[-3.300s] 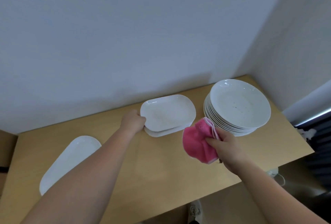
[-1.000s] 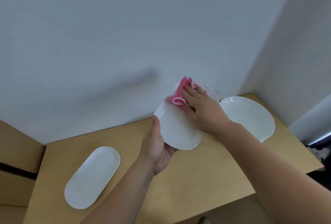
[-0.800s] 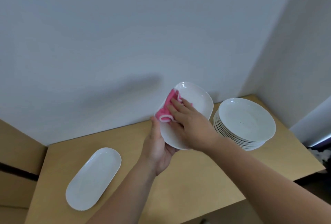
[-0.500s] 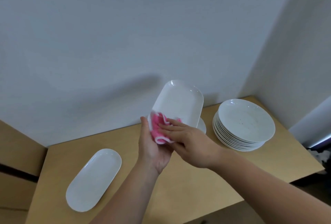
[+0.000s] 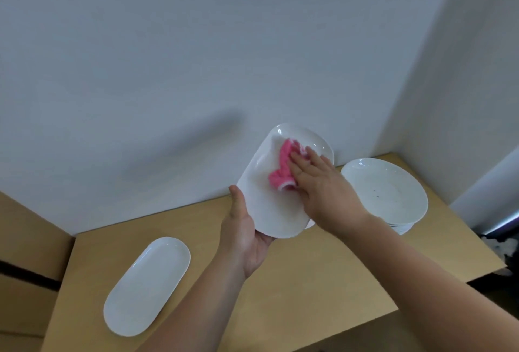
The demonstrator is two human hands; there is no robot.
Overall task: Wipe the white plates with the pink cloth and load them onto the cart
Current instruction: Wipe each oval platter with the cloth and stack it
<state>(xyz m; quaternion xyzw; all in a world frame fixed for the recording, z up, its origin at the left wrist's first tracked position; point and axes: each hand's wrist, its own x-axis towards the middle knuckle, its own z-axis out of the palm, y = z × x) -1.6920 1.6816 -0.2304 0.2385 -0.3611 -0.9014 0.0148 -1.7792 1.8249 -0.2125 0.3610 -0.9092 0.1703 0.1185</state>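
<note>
The white plate (image 5: pixel 262 200) was held tilted up off the wooden table (image 5: pixel 309 281) in the left hand (image 5: pixel 244 236) — thumb lying along its left edge, palm cupping the lower rim, fingers hidden behind it. On its face, above that grip, the pink cloth (image 5: pixel 282 171) was bunched under the right hand (image 5: pixel 323 185), whose fingers lay flat and nearly straight, pressing the cloth onto the plate rather than clutching it. Just right of the pressing hand stood a stack of round plates (image 5: pixel 384 191); well to the left of the holding hand and nearer the person, an oval plate (image 5: pixel 146 287) lay flat on the table.
</note>
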